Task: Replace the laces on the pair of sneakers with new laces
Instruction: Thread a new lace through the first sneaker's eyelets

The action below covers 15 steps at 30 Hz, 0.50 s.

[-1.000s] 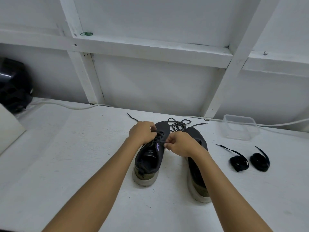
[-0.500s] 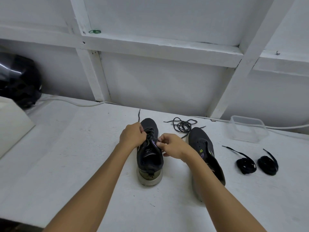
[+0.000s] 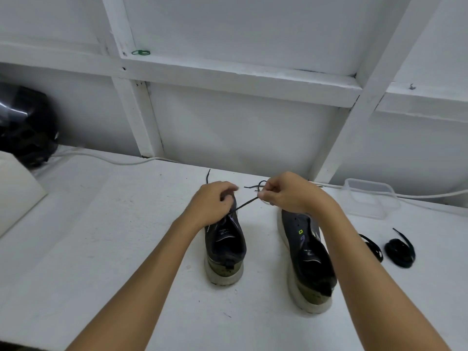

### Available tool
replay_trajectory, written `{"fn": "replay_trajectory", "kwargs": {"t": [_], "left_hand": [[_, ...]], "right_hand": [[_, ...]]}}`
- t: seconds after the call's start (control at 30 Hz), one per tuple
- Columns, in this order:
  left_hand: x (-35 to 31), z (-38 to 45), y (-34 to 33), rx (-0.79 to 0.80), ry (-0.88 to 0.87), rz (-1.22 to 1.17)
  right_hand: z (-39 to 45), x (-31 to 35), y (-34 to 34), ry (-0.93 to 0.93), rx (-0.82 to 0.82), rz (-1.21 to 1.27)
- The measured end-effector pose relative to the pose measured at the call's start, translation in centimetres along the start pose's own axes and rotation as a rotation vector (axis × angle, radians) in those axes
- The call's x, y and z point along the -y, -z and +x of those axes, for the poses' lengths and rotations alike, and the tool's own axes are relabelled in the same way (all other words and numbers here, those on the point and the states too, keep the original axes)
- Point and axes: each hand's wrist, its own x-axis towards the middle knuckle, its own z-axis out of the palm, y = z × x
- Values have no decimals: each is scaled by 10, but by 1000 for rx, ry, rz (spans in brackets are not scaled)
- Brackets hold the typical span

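Two dark grey sneakers with pale soles stand heel-towards-me on the white table. My left hand grips the front of the left sneaker at its eyelets. My right hand pinches the old dark lace, which runs taut from the left sneaker up to my fingers. The right sneaker has no lace in it and is partly behind my right forearm. Another loose old lace lies behind my right hand, mostly hidden. Two coiled black new laces lie to the right.
A clear plastic container stands at the back right by a white cable. A black helmet-like object and a white block are at the far left. A white framed wall rises behind the table.
My right hand has lifted up and to the right, drawing the lace out of the left sneaker. The left hand stays on the shoe's front. The camera view shifted.
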Motion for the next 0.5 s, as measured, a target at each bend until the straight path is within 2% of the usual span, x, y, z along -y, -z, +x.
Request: {"fn": "replay_trajectory", "kwargs": {"t": [0.07,0.13,0.37,0.43,0.5], "left_hand": [[-19,-6,2,120,-83,-134],[-26,-8,2,140,-119,-108],[-6,-13,12,-7,-37,-179],[4,-12,14,-139,79,-234],[20,-8,16,-236,210,-153]], "right_hand": [[2,6,-5,36,-21,25],[4,13,-8,61,-31,55],[4,4,-3,28,-43,19],[3,0,-1,15,-70,21],[2,-4,0,6,-90,27]]}}
